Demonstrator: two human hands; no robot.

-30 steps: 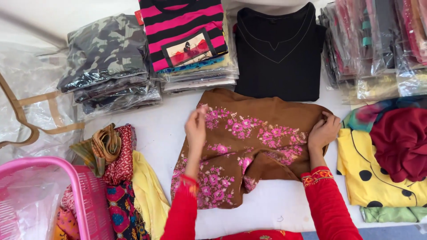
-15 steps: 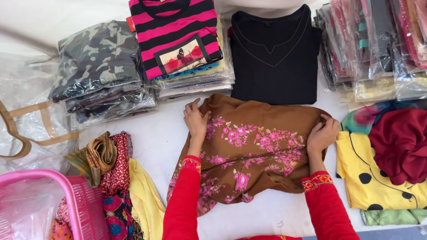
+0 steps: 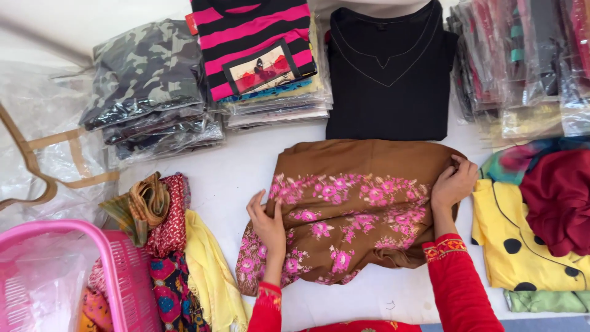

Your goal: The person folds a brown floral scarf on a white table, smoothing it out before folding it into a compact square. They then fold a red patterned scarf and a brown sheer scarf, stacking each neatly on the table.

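- Work in hand: one brown fabric garment with pink floral embroidery [image 3: 359, 209] lies partly folded at the middle of the white surface [image 3: 246, 166]. Its upper edge is turned over flat; the lower left corner is loose and rumpled, so the fold is judged roughly half done, with squaring and stacking left.
- Left hand [image 3: 267, 221]: fingers spread, resting flat on the garment's left edge, pinching nothing.
- Right hand [image 3: 453, 183]: fingers curled, pinching the garment's right edge.
- Both arms in red sleeves with patterned cuffs.
- Count, folded stock behind the garment: one stack of bagged camouflage-print garments [image 3: 150, 92]; one stack topped by a pink-and-black striped top [image 3: 255, 49]; one black V-neck top [image 3: 387, 74]; one row of clear-bagged garments standing on edge [image 3: 522, 61], number not countable.
- Count, loose: one yellow garment with black dots [image 3: 510, 240]; one maroon cloth [image 3: 559, 197]; one pink plastic basket [image 3: 74, 276]; a heap of mixed scarves [image 3: 166, 246].
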